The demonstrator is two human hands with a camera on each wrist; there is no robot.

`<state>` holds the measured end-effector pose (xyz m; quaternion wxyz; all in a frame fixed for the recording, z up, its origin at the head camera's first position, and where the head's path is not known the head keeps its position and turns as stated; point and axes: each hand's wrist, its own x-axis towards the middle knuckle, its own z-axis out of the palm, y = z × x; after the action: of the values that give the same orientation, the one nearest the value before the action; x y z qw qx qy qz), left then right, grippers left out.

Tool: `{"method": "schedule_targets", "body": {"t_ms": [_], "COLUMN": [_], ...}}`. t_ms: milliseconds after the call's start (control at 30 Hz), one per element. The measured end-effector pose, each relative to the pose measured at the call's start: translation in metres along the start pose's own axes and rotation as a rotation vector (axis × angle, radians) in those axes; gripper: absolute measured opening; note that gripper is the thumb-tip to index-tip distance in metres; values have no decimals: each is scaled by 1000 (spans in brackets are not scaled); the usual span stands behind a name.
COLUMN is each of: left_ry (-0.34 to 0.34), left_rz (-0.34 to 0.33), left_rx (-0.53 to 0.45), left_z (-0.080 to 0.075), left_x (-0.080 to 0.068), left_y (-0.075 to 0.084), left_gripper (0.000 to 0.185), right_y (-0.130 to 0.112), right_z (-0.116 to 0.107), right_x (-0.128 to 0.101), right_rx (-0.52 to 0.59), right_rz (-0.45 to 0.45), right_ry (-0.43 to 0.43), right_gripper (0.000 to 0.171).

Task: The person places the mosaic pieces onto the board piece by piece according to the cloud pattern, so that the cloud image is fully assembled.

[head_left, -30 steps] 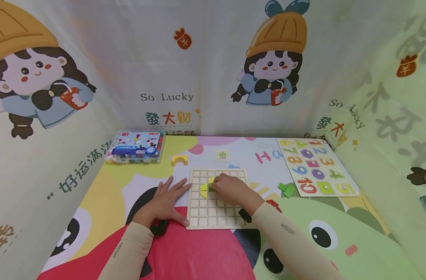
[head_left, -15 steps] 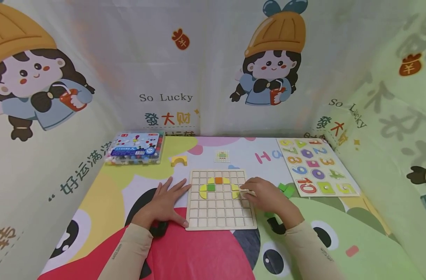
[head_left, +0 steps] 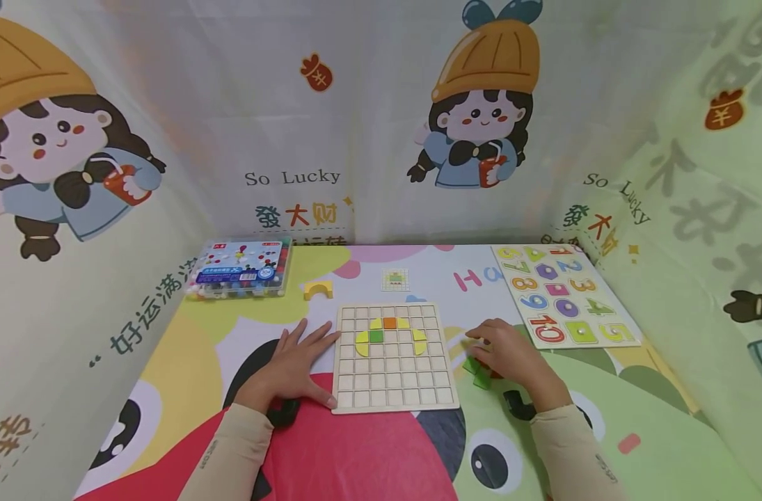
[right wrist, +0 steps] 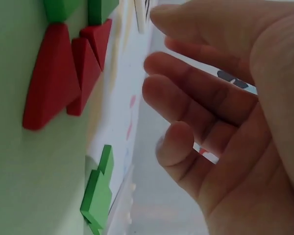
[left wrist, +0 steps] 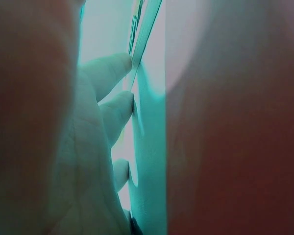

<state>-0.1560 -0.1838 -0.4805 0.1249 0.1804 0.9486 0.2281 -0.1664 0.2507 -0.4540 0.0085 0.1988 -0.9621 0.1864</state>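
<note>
The left hand [head_left: 293, 365] is laid flat with fingers spread against the left edge of the grid board [head_left: 393, 400]. The right hand [head_left: 509, 355] is held loosely curled, gripping nothing, over red pieces [right wrist: 63, 78] and green pieces [right wrist: 98, 193]; bare mat is left between it and the number puzzle [head_left: 625, 327] beyond.

Soft, even light fills the head view, with faint shadows and curved, stretched edges. The left wrist view is a blurred teal-and-red wash, far too close. The right wrist view is bright, with nearby fingers slightly soft.
</note>
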Motion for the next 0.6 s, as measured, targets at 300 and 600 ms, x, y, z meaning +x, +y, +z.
{"method": "schedule_targets", "body": {"t_ms": [300, 600], "left_ry": [0, -1], "left_rz": [-3, 1], "left_rx": [8, -2], "left_z": [0, -1], "left_x": [1, -1], "left_y": [0, 1], "left_gripper": [128, 128], "right_y": [7, 3], "right_z": [3, 4], "right_x": [-1, 0], "right_rx": [6, 8], "right_rz": [-97, -78], "right_ry": [-78, -120], "right_gripper": [27, 24]}}
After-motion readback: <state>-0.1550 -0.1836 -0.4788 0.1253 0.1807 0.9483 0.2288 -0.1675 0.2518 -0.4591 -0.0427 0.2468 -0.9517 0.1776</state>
